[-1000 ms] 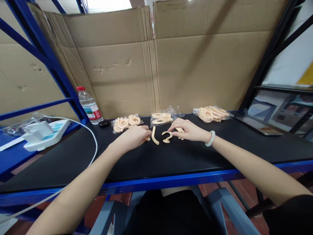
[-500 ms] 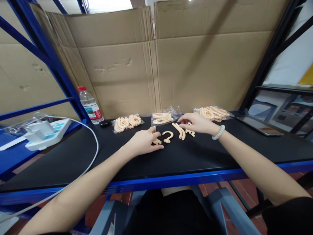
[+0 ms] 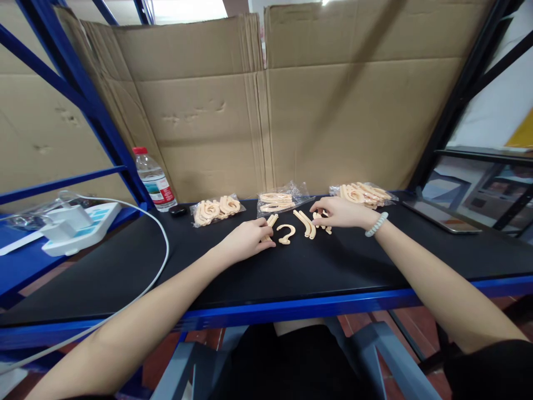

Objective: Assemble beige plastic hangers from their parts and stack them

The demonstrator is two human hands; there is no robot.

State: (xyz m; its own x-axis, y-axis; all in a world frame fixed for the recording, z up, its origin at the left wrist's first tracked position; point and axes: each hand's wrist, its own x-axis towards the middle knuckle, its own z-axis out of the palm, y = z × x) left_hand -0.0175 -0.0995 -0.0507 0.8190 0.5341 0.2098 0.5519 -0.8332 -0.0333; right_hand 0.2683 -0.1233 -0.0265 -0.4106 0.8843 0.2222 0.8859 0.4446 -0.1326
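The left hand (image 3: 250,240) bends over pale strips (image 3: 272,220) on the black counter (image 3: 316,272), the right hand (image 3: 341,212) over small bits (image 3: 328,229), with a curved hook (image 3: 286,240) lying between them, and from here I can't tell whether either grip is pinching anything.

pale ridged wristband (image 3: 376,224), right; black right sleeve (image 3: 490,369); black lap garment (image 3: 287,364); bare forearms (image 3: 166,301)

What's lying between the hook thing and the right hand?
Two curved sticks lie between the hook and the right hand, in the head view.
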